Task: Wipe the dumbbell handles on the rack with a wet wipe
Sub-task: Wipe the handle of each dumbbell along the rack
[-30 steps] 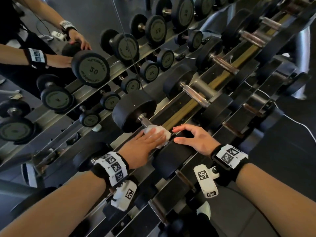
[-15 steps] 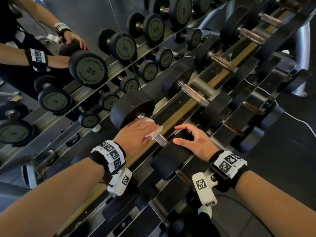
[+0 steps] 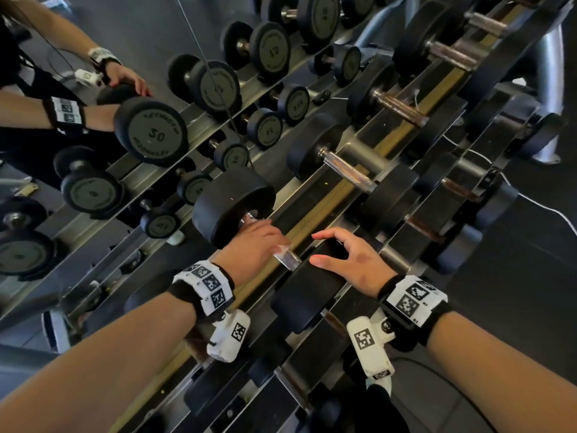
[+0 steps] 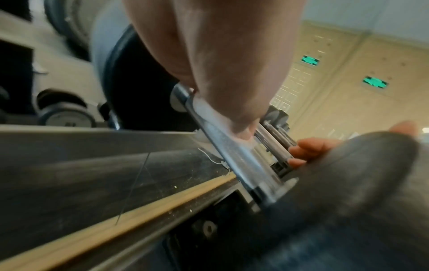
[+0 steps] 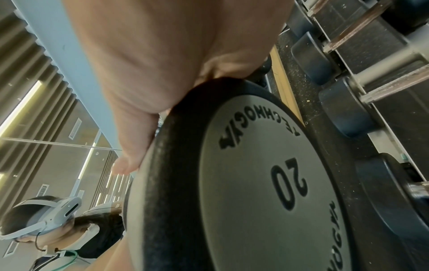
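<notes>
A black dumbbell marked 20 lies on the rack (image 3: 315,214), with its far head (image 3: 232,204) up left and its near head (image 3: 303,292) toward me. My left hand (image 3: 256,245) grips the chrome handle (image 3: 288,259) close to the far head, holding the white wet wipe (image 3: 282,250) round the bar. In the left wrist view the wet wipe (image 4: 206,110) shows as a pale strip under the fingers (image 4: 232,55) on the handle (image 4: 243,165). My right hand (image 3: 346,260) lies on the near head, fingers bent over its inner edge. The right wrist view shows my palm (image 5: 174,55) on that head (image 5: 255,183).
More dumbbells sit further along the rack, such as one with a bare chrome handle (image 3: 346,168) and another (image 3: 396,106) beyond it. A lower tier of dumbbells (image 3: 421,226) runs to the right. A mirror behind reflects the rack and my arms (image 3: 62,110).
My left hand has slid the wipe along the handle from the near head up toward the far head, uncovering the lower part of the bar. The right hand has stayed on the near head.
</notes>
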A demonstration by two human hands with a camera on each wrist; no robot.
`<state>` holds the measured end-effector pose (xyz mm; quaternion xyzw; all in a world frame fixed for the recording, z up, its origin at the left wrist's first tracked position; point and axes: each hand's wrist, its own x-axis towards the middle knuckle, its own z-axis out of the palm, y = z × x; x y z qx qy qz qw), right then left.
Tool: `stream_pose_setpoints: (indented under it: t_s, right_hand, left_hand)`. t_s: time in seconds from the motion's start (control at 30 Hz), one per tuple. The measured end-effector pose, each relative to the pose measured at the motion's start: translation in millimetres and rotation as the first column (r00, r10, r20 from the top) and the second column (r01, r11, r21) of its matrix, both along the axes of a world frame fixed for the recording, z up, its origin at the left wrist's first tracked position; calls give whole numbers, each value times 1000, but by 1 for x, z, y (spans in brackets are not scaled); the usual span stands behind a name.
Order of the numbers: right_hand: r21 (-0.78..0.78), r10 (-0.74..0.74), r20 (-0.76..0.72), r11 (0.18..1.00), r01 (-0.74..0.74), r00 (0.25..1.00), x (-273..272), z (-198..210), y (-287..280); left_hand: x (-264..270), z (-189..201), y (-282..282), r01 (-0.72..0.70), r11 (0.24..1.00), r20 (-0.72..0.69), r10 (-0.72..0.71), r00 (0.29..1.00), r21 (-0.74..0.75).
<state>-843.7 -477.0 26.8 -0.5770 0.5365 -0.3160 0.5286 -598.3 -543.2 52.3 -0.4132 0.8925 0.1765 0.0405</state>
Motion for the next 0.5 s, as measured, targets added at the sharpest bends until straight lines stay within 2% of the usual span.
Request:
stream_pose_setpoints:
  t_s: [0.07, 0.13, 0.3, 0.4, 0.43, 0.5]
  right_hand:
    - [-13, -3, -4, 1000, 3, 1000, 0, 0, -1]
    - [-17, 6, -11, 1000, -6, 1000, 0, 0, -2]
    - [-7, 29, -16, 1000, -29, 999, 0, 3, -1]
    - [21, 61, -18, 998, -60, 998, -1, 4, -4]
    - [32, 67, -2, 997, -67, 998, -1, 4, -5]
    - [42, 78, 12, 996, -78, 997, -2, 5, -5]
  left_hand:
    - [-2, -4, 9, 83, 996, -71, -84, 994, -10]
    - [-3, -3, 9, 135, 991, -30, -136, 990, -21]
    - [7, 3, -13, 74, 995, 174, -63, 983, -60]
    - [2, 0, -5, -18, 990, 144, 38, 989, -143]
    - [-4, -1, 2, -18, 990, 143, 38, 989, -141]
    - [-14, -8, 18, 70, 990, 162, -50, 986, -123]
